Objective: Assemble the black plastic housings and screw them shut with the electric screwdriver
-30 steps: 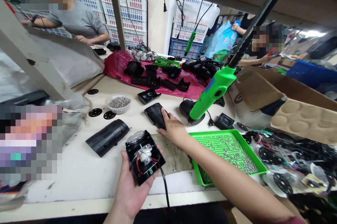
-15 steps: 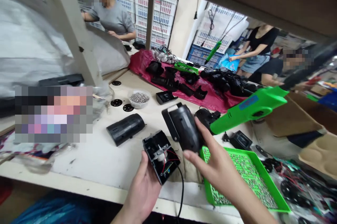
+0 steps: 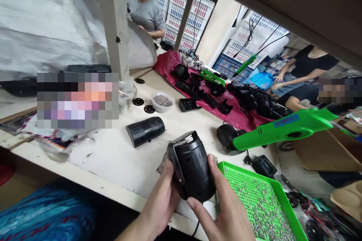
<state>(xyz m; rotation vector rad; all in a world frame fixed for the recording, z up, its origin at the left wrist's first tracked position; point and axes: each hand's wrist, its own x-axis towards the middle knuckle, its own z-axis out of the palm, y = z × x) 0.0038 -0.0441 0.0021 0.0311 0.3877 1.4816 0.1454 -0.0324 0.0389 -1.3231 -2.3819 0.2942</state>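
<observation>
A black rounded housing (image 3: pixel 195 165) is held between both hands above the table's front edge, a cable hanging below it. My left hand (image 3: pixel 161 199) grips its left side, thumb up along a flat bracket. My right hand (image 3: pixel 226 203) holds its right side, thumb at the lower end and fingers along the shell. The open part with red wires is not visible now. A second black shell (image 3: pixel 145 131) lies on the white table (image 3: pixel 107 165) to the left. A green electric screwdriver (image 3: pixel 283 128) is at the right.
A green tray (image 3: pixel 222 180) of screws sits at the right, near a black adapter (image 3: pixel 264 165). Further back are a bowl (image 3: pixel 162 109) of screws, black discs (image 3: pixel 138 101) and a pink cloth (image 3: pixel 166 60) with black parts. A metal post (image 3: pixel 113 26) rises at left; other people are beyond.
The housing in my right hand has come down and left onto the open part in my left hand, and both hands now hold them together. The view has shifted.
</observation>
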